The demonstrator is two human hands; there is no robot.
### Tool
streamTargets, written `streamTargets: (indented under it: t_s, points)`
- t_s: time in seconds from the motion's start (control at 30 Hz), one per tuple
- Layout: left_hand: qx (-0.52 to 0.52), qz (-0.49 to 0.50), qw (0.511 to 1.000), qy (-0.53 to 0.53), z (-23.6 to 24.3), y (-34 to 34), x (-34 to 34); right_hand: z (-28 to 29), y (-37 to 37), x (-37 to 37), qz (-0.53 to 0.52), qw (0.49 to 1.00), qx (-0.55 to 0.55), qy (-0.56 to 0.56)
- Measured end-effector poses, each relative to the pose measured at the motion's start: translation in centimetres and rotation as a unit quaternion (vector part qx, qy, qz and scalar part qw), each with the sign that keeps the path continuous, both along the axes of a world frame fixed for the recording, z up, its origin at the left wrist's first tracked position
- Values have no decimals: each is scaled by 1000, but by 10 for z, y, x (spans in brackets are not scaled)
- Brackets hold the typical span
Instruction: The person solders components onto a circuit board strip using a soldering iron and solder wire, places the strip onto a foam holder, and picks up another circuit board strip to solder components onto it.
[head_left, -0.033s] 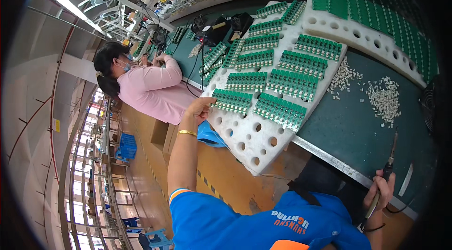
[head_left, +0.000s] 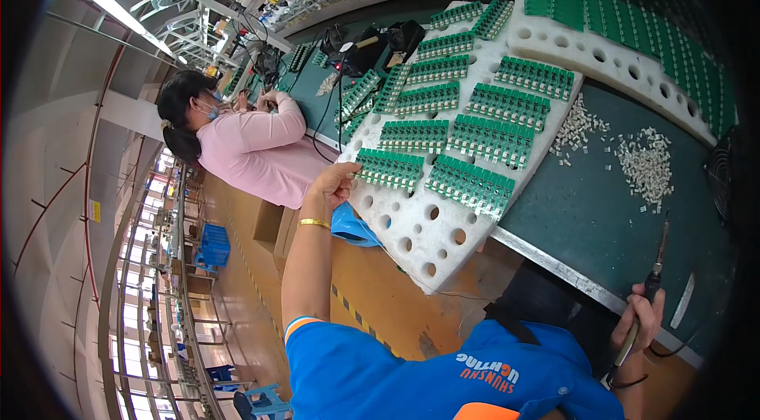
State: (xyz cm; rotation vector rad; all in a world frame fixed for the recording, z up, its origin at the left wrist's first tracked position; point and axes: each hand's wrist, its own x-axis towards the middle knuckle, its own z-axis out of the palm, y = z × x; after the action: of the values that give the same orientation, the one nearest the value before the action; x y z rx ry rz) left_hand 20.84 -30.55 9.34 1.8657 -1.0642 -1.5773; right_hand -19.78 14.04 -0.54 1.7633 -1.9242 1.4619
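My left hand [head_left: 336, 182] reaches to the near left edge of a white foam board [head_left: 408, 262] with round holes. Its fingers pinch the left end of a green circuit board panel [head_left: 390, 170], which carries small white parts and lies on the foam. Beside that panel is another green circuit board panel [head_left: 471, 187], and several more lie in rows farther back. At the lower right, my right hand [head_left: 643, 320] is closed around the dark handle of a soldering iron [head_left: 654, 279]. The iron's thin tip points up and away, over the green tabletop [head_left: 570, 206].
Two heaps of small white connectors [head_left: 645, 167] lie on the tabletop at right. Behind them, a second foam slab [head_left: 586, 48] bears large green board sheets. A metal strip [head_left: 682, 301] lies beside my right hand. A co-worker in pink [head_left: 249, 143] works at left.
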Motion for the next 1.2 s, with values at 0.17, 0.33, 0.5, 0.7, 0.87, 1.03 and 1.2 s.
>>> streamTargets:
  t_s: [0.17, 0.33, 0.5, 0.7, 0.87, 1.03, 1.2]
  points:
    - [46, 21, 996, 79, -4, 2, 11, 3, -5, 0, 5, 1000, -14, 6]
    - [57, 80, 988, 120, -5, 11, 15, 6, -7, -1, 5, 999, -25, 19]
    - [54, 100, 985, 128, -4, 24, 28, 4, -6, 0, -13, 1000, -24, 12]
    - [39, 88, 979, 179, 7, 41, 50, 6, -6, 2, -15, 1000, -23, 11]
    - [-4, 80, 971, 224, 46, 77, 30, 9, -10, 2, -2, 999, -49, -6]
    - [-66, 22, 976, 205, 80, 125, -31, 9, -8, 0, 2, 998, -66, -21]
    - [-55, -137, 969, 197, 72, 149, -130, 5, 4, -3, -41, 998, -56, -7]
